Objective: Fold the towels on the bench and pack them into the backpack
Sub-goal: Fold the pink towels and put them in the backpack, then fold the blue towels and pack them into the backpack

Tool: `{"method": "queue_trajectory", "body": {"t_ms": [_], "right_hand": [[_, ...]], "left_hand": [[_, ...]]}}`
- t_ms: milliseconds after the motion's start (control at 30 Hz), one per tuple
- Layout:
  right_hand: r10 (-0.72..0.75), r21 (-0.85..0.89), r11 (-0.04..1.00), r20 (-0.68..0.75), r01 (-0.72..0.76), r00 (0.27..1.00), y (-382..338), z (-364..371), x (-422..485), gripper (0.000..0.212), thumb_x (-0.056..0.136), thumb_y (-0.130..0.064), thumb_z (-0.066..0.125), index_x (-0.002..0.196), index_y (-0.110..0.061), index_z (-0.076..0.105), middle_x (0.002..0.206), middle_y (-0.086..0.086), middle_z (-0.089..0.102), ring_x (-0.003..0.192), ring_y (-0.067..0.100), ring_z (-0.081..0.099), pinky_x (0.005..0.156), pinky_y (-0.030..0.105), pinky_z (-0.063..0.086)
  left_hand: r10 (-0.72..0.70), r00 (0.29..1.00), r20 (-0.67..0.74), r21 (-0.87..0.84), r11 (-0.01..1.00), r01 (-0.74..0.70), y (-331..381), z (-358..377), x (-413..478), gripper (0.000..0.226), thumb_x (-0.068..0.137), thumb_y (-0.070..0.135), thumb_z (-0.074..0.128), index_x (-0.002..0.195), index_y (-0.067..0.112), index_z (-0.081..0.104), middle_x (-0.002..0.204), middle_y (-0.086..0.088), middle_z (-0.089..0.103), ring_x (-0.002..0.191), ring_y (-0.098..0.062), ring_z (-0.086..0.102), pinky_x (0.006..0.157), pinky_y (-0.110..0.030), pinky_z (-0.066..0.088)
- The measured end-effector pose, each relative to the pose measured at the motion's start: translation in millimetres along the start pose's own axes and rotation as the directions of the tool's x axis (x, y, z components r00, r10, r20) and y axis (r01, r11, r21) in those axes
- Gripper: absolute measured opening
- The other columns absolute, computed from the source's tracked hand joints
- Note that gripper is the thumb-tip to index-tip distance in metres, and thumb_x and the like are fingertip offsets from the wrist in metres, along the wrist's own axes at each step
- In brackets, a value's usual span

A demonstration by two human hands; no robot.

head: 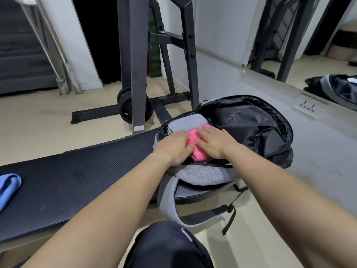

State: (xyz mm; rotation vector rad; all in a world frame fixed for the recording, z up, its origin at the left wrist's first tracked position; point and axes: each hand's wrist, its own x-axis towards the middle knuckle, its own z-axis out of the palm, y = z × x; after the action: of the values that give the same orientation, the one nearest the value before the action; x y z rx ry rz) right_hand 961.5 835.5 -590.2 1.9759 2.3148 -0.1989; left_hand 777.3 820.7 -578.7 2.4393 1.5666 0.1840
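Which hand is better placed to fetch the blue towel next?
Left. The blue towel lies at the left end of the bench, nearer the left hand; the right hand would have to cross the body.

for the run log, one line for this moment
step: pack | left hand, right hand: pressing pink towel in backpack | grey towel: inside | blue towel: on bench

No text, brand or number is legible. The green crates (154, 55) behind the rack (135, 55) show faint marks, too blurred to read. The small tab (186, 235) on the dark shorts (168, 248) at the knee is too small to make out.
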Motion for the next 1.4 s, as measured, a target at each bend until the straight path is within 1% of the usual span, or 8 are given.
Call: {"method": "queue_trajectory", "body": {"t_ms": [267,633,767,900,1067,1200,1300,1400], "right_hand": [[-0.152,0.033,0.987,-0.114,0.157,0.982,-107.7,-33.9,-29.2,0.061,0.101,-0.051,0.036,0.152,-0.017,0.036,0.157,0.008,0.037,0.144,0.032,0.033,0.116,0.049,0.030],[-0.456,0.014,0.889,-0.053,0.457,0.888,-332.8,-36.3,-49.1,0.060,0.103,-0.050,0.034,0.156,-0.023,0.029,0.159,0.006,0.031,0.141,0.033,0.033,0.113,0.051,0.035],[-0.556,0.008,0.831,-0.008,0.556,0.831,-404.8,-22.9,-43.5,0.062,0.102,-0.051,0.037,0.157,-0.025,0.026,0.161,0.004,0.028,0.145,0.030,0.028,0.114,0.051,0.034],[-0.622,0.007,0.783,0.024,0.622,0.783,-462.2,-4.1,-33.2,0.061,0.102,-0.048,0.040,0.155,-0.023,0.028,0.158,0.004,0.030,0.141,0.029,0.029,0.109,0.050,0.037],[-0.680,0.060,0.731,-0.002,0.679,0.733,-516.2,19.0,-16.0,0.066,0.102,-0.041,0.045,0.158,-0.019,0.020,0.157,0.004,0.028,0.140,0.029,0.029,0.106,0.048,0.041],[-0.709,0.097,0.697,-0.057,0.710,0.703,-550.2,29.6,2.7,0.066,0.101,-0.044,0.046,0.158,-0.025,0.018,0.154,0.006,0.034,0.137,0.031,0.035,0.107,0.050,0.040],[-0.717,0.131,0.681,-0.084,0.721,0.692,-571.5,35.6,17.4,0.059,0.100,-0.043,0.048,0.154,-0.032,0.027,0.141,0.008,0.044,0.127,0.031,0.046,0.101,0.047,0.045],[-0.717,0.131,0.672,-0.131,0.729,0.684,-585.0,37.7,28.6,0.037,0.098,-0.036,0.056,0.133,-0.027,0.053,0.127,0.005,0.053,0.113,0.029,0.056,0.093,0.041,0.048]], "left_hand": [[-0.178,0.979,-0.102,0.044,0.982,0.183,-63.8,-59.9,-101.0,0.051,0.100,0.046,0.043,0.146,0.025,0.042,0.148,-0.002,0.049,0.132,-0.028,0.049,0.103,-0.046,0.045],[-0.538,0.825,-0.175,0.010,0.837,0.548,-206.1,-93.2,-274.7,0.055,0.100,0.044,0.042,0.149,0.018,0.037,0.151,-0.004,0.038,0.133,-0.028,0.045,0.098,-0.042,0.045],[-0.618,0.761,-0.196,0.003,0.776,0.631,-255.0,-93.2,-325.1,0.043,0.100,0.042,0.042,0.134,0.018,0.048,0.144,-0.003,0.042,0.122,-0.028,0.051,0.090,-0.043,0.049],[-0.667,0.703,-0.246,-0.003,0.726,0.688,-299.9,-89.8,-360.2,0.046,0.097,0.038,0.049,0.137,0.015,0.048,0.145,-0.008,0.044,0.127,-0.032,0.046,0.094,-0.045,0.046],[-0.717,0.562,-0.413,-0.145,0.661,0.736,-348.4,-76.8,-387.9,0.050,0.093,0.029,0.056,0.141,0.020,0.046,0.144,-0.007,0.044,0.130,-0.031,0.039,0.098,-0.042,0.043],[-0.799,0.498,-0.336,-0.336,0.596,0.729,-382.6,-70.5,-393.7,0.062,0.091,0.039,0.064,0.148,0.028,0.041,0.148,-0.006,0.042,0.133,-0.029,0.043,0.102,-0.041,0.042],[-0.816,0.433,-0.382,-0.417,0.571,0.708,-396.2,-72.6,-391.7,0.026,0.092,0.034,0.065,0.117,0.028,0.067,0.120,0.002,0.062,0.113,-0.022,0.059,0.083,-0.031,0.041],[-0.857,0.352,-0.377,-0.500,0.508,0.702,-400.6,-73.7,-390.3,0.005,0.092,0.026,0.066,0.092,0.023,0.069,0.093,0.005,0.068,0.089,-0.017,0.061,0.075,-0.024,0.033]]}}
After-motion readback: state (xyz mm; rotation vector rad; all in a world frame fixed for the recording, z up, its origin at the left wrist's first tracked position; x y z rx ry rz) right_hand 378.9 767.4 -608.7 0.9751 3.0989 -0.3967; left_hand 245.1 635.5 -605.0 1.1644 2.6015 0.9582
